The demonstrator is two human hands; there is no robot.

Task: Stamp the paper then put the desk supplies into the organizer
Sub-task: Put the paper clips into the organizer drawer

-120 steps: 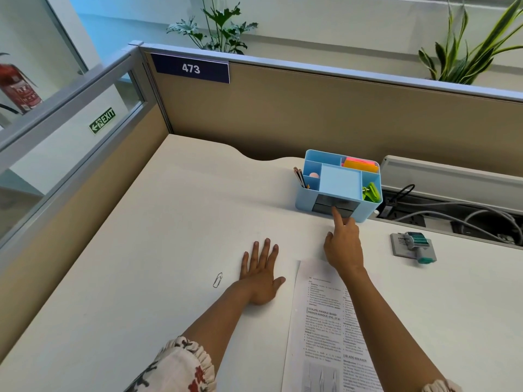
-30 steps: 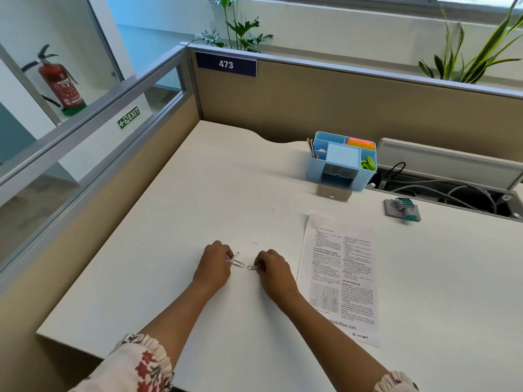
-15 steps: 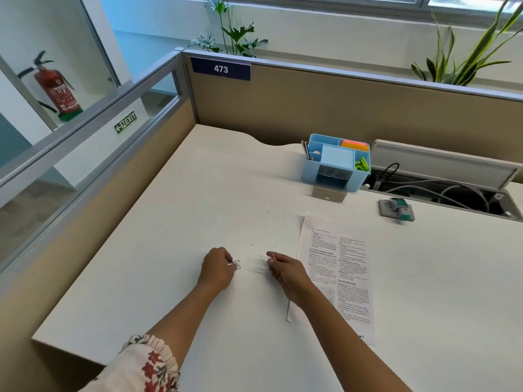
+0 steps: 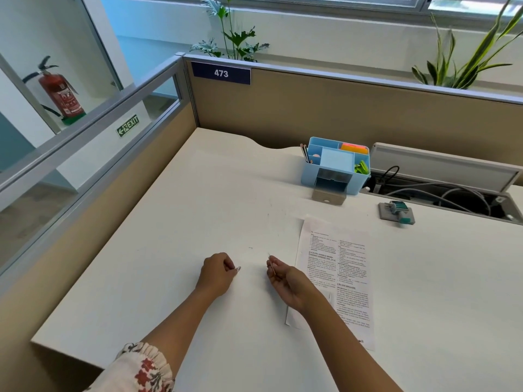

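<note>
My left hand point(image 4: 217, 272) pinches a small metal paper clip point(image 4: 237, 268) just above the white desk. My right hand point(image 4: 285, 274) is turned palm-up and pinches a second paper clip point(image 4: 272, 261) between thumb and fingers. A printed paper point(image 4: 336, 267) lies to the right of my right hand. The blue organizer point(image 4: 335, 165) stands at the back of the desk, its small grey drawer point(image 4: 328, 197) pulled out in front. It holds pencils, orange sticky notes and green clips. The stamp point(image 4: 397, 212) sits on its grey pad to the organizer's right.
A cable tray point(image 4: 441, 190) with wires runs along the back right. Beige partition walls point(image 4: 339, 108) close the desk at the back and the left. The desk's near-left corner point(image 4: 36, 340) is close to my left arm.
Four seconds ago my right finger touched the organizer's drawer; the drawer now stands open. In the last second my hands lifted a paper clip each and moved apart.
</note>
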